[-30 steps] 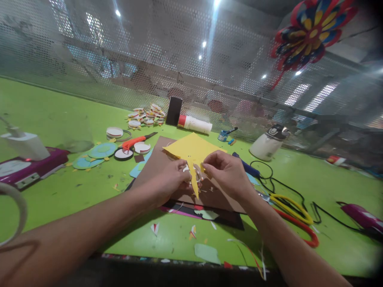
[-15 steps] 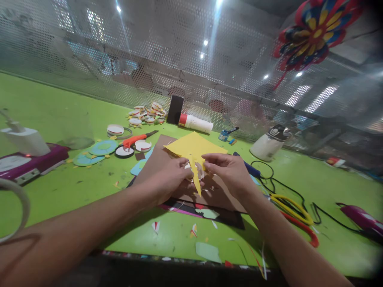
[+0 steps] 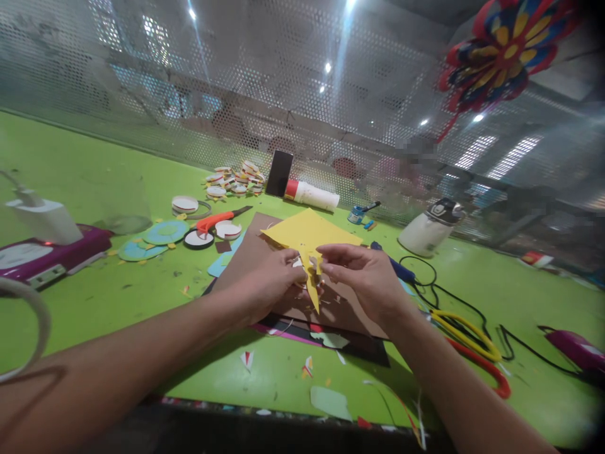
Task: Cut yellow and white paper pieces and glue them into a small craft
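Observation:
My left hand (image 3: 269, 280) and my right hand (image 3: 366, 277) meet over a brown card sheet (image 3: 253, 255) on the green table (image 3: 94, 183). Both pinch the near edge of a yellow paper sheet (image 3: 307, 232), from which a pointed yellow strip (image 3: 312, 291) hangs down between them. A small white round piece shows between the fingertips, mostly hidden. Under the brown card lie a dark sheet (image 3: 363, 348) and a pink one.
Left: a purple device (image 3: 51, 255) with a white charger (image 3: 45, 221), teal paper discs (image 3: 155, 236), white tape rolls, an orange cutter (image 3: 220, 219). Back: a phone (image 3: 278, 172), a white glue tube (image 3: 312, 195). Right: a white jar (image 3: 428, 228), black cable, yellow and red scissors (image 3: 472, 347). Paper scraps near the front edge.
Both hands stay pinched on the yellow paper; the right hand's fingers have shifted slightly left along its edge. The view has drifted a little.

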`<state>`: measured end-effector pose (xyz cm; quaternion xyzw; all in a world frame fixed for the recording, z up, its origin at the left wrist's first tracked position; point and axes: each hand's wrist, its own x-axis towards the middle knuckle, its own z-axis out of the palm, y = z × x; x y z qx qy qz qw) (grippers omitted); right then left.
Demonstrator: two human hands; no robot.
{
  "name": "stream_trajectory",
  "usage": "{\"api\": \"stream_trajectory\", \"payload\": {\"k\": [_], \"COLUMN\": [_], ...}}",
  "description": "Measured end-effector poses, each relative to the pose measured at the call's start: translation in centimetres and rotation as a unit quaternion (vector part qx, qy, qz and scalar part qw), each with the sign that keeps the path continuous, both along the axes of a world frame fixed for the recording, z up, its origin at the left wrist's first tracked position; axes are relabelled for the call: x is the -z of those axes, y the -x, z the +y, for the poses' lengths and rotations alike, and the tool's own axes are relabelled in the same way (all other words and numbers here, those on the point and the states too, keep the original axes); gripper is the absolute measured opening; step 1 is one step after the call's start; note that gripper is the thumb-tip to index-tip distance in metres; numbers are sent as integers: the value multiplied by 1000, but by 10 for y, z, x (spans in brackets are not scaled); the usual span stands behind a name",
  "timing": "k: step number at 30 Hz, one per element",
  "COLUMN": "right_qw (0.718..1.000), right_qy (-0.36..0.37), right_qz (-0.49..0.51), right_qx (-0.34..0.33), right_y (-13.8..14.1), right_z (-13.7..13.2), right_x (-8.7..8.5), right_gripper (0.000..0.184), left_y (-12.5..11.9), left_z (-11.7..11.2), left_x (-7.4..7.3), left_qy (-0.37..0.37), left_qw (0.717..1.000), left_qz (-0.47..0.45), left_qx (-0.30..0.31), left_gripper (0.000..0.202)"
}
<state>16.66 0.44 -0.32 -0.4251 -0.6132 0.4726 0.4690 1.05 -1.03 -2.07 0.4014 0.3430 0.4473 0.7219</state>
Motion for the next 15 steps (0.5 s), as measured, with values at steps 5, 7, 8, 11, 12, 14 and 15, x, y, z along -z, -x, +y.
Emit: {"api": "stream_trajectory", "payload": {"k": [5,7,8,11,12,14,15], "right_qw": [1000,999,999,999,999,1000,1000], "right_qy": [7,14,15,10,7,3,2], "right_qz": [7,10,11,10,10,8,7], "right_qx": [-26,-30,-30,-31,-30,-28,-25], "right_y": [0,0,0,0,0,-1,-1], "right_z": [-2,-2,-3,-3,-3,-2,-1], "right_x": [2,2,2,2,2,2,2], "right_gripper": [24,25,25,25,25,26,26], "left_y": [0,0,0,0,0,0,1], "left_z": [0,-1,-1,-2,-2,-2,-2], "left_x": [-2,-4,-4,-6,-6,-6,-6], "left_qy": [-2,4,8,11,10,5,2], "left_qw": [1000,1000,1000,1000,1000,1000,1000], "left_qz": [-3,1,1,-4,-3,2,3], "left_qx": [4,6,4,4,6,10,13], "left_gripper": [31,31,32,33,34,34,34]}}
